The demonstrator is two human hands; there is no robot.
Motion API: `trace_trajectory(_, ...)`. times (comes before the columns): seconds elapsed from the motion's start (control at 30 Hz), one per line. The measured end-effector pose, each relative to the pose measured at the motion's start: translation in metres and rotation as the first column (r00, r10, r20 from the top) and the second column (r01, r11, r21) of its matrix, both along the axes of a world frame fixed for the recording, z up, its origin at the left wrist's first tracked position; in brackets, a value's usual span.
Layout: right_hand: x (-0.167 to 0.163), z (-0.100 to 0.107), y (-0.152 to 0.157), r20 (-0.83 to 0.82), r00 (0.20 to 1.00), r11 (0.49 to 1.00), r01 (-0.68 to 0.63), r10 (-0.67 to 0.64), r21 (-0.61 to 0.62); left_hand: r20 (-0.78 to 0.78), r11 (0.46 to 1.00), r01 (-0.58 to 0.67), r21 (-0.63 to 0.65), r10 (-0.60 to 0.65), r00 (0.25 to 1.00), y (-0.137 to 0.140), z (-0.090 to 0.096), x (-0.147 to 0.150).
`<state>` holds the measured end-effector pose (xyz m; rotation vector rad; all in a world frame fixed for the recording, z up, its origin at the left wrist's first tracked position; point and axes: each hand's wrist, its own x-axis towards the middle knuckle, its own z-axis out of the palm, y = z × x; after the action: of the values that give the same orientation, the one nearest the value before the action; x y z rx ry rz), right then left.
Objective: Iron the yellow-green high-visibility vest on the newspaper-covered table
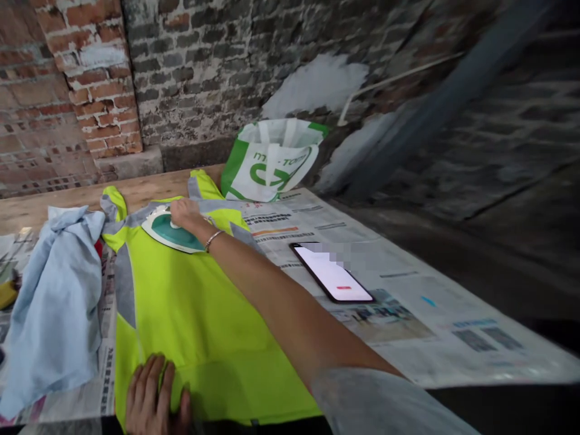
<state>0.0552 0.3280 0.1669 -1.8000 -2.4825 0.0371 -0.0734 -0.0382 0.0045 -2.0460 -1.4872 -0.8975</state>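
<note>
A teal and white clothes iron [170, 232] rests on the upper part of a neon yellow shirt [199, 308] with grey panels. My right hand [185, 212] is wrapped round the iron's handle, the arm stretched far forward across the shirt. Near the shirt's lower left edge, my left hand [154, 396] lies flat on the fabric with its fingers stretched out. The shirt is spread out on a newspaper-covered table, its short sleeves at the far end. My right forearm hides part of the shirt's right side.
Left of the shirt lies a crumpled light blue garment [58, 302]. A lit phone [333, 275] rests on the newspaper [408, 314] to the right. A white and green bag [272, 160] stands at the back, before a brick wall [203, 72]. Something yellow [8, 293] shows at the left edge.
</note>
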Motion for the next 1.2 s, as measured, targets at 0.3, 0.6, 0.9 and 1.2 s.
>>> trace_trajectory(0.3,0.043,0.001,-0.078,0.005,0.993,0.993,-0.116,0.116,-0.014,0.004,0.998,0.008,0.068,-0.008,1.000,0.008,0.013,0.001)
trace_trajectory(0.6,0.097,0.012,-0.183,0.016,0.928,0.921,-0.366,0.371,-0.131,-0.034,0.992,0.025,0.123,-0.021,0.999,0.012,0.017,-0.007)
trace_trajectory(0.9,0.081,0.019,-0.211,0.002,0.919,0.915,-0.393,0.395,-0.095,-0.099,0.986,0.055,0.158,-0.040,0.994,0.019,0.019,-0.011)
trace_trajectory(1.2,0.101,0.010,-0.175,-0.006,0.958,0.957,-0.286,0.286,-0.052,-0.073,0.990,0.095,0.100,-0.088,0.994,0.021,0.036,0.013)
